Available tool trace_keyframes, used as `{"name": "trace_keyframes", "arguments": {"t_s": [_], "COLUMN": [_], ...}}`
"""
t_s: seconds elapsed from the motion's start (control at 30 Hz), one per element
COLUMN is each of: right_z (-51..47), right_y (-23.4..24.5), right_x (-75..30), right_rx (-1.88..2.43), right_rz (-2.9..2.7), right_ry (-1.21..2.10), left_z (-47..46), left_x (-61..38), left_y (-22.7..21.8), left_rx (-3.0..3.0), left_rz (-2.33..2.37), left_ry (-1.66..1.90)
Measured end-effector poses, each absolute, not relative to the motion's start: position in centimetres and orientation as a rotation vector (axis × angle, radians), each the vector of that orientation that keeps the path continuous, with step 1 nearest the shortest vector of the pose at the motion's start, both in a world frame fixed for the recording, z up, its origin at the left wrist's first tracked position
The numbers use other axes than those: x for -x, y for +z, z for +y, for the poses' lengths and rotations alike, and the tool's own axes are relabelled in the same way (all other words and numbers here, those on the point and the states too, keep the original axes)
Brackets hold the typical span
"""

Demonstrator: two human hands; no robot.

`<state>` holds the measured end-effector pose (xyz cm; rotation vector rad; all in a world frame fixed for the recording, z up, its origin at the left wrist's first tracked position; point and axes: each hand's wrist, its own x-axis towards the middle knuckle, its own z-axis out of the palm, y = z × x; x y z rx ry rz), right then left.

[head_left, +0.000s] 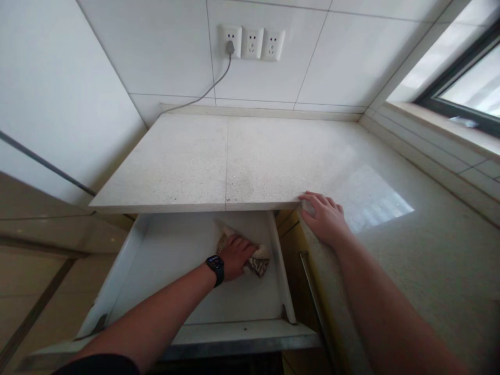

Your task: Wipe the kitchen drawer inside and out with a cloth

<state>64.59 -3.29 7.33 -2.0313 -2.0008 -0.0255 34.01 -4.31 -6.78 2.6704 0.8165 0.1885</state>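
near the right edge of the drawer (172, 263), the cloth (262, 264) lies beneath your left hand (236, 257); whether you grip it, i cannot tell. your right hand (325, 220) rests open on the countertop's (195, 161) inner corner.

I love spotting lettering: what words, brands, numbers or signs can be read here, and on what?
Nothing can be read for certain.
Black watch: lit marks on its screen, too small and blurred to read.
Cloth under the left hand: dark pattern, no legible lettering.
Wall sockets: no readable lettering.
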Motion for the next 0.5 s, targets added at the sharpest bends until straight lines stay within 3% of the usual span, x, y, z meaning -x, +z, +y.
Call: {"name": "trace_keyframes", "arguments": {"t_s": [0.27,0.5], "right_z": [-3.0,-2.9], "right_y": [7.2,6.7], "right_x": [-64.8,-65.1], "right_rx": [2.035,2.047], "right_rz": [-2.007,-2.001], "right_ry": [-0.043,-0.053], "left_z": [-6.9,-8.3], "left_x": [-26.9,-19.1], "left_y": [-4.4,-2.5], "left_rx": [-2.608,-2.498], "left_rz": [0.75,0.977], "left_ry": [-0.028,-0.253]}}
